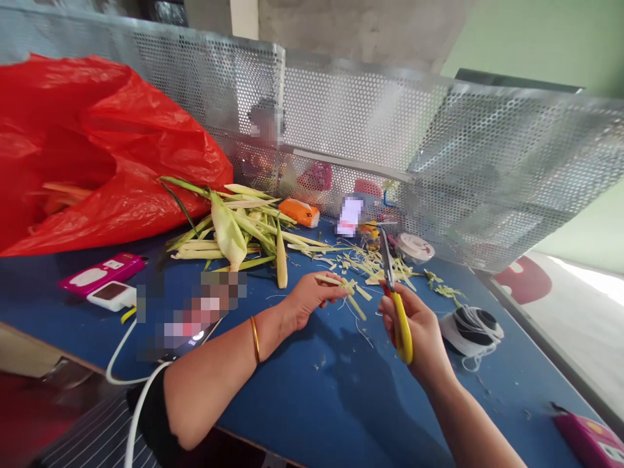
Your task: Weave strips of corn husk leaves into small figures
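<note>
My left hand [312,300] pinches a small bundle of pale green corn husk strips [347,286] just above the blue table. One strip hangs down from the bundle. In my right hand [414,318] is a pair of scissors [400,325] with yellow handles, its blades pointing up and away from me. The blades look closed and stand apart from the husk bundle. Behind my hands, cut husk scraps [375,270] and thin threads lie scattered. A larger heap of corn husks [244,227] lies to the left, beyond my left hand.
A red plastic bag [160,149] fills the back left. A spool of thread [472,331] is at right, near a white tape roll [415,248]. An orange packet [299,212], phones, a white cable [117,354] and magenta boxes [104,272] also lie about. Perforated metal panels [351,117] border the back.
</note>
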Demonstrator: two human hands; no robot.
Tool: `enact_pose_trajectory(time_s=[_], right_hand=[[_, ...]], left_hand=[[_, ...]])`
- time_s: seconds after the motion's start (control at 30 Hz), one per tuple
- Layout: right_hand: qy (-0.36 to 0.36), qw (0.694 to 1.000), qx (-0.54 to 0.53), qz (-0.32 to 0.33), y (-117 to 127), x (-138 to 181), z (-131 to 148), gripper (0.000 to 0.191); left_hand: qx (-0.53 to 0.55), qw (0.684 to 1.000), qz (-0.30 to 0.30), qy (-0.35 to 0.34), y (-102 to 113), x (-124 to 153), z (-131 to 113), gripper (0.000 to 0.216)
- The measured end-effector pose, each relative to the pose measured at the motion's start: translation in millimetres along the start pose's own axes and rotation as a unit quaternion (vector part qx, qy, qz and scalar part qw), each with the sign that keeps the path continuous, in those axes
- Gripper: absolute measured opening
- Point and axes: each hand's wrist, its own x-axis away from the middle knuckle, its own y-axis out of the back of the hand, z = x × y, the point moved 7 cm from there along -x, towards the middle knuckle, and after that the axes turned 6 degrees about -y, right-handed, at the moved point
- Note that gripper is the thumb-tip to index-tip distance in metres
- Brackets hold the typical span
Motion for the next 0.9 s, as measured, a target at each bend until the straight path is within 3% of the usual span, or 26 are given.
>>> enact_pose_trajectory(time_s=[0.23,0.4,0.57,0.77,0.9], right_hand=[[-0.020,0.998,-0.022,-0.057,12.1,-4.2,-11.4,0.071],[-0.056,0.996,-0.068,0.008,-3.3,-2.4,-20.0,0.063],[-0.071,0.995,-0.061,0.032,-8.1,-2.5,-29.7,0.059],[-0.077,0.994,-0.058,0.061,-13.0,-1.0,-33.7,0.056],[-0.074,0.994,-0.053,0.055,-16.0,-0.1,-32.7,0.059]], left_hand=[[-0.016,1.000,-0.019,-0.009,-6.1,8.2,-8.2,0.026],[-0.043,0.999,0.013,0.004,-25.1,17.7,-1.6,0.018],[-0.068,0.996,0.057,0.019,-30.4,18.9,6.5,0.014],[-0.094,0.995,0.000,0.029,-17.9,17.1,9.5,0.026],[0.006,0.996,-0.001,0.088,-22.8,20.0,19.1,0.033]])
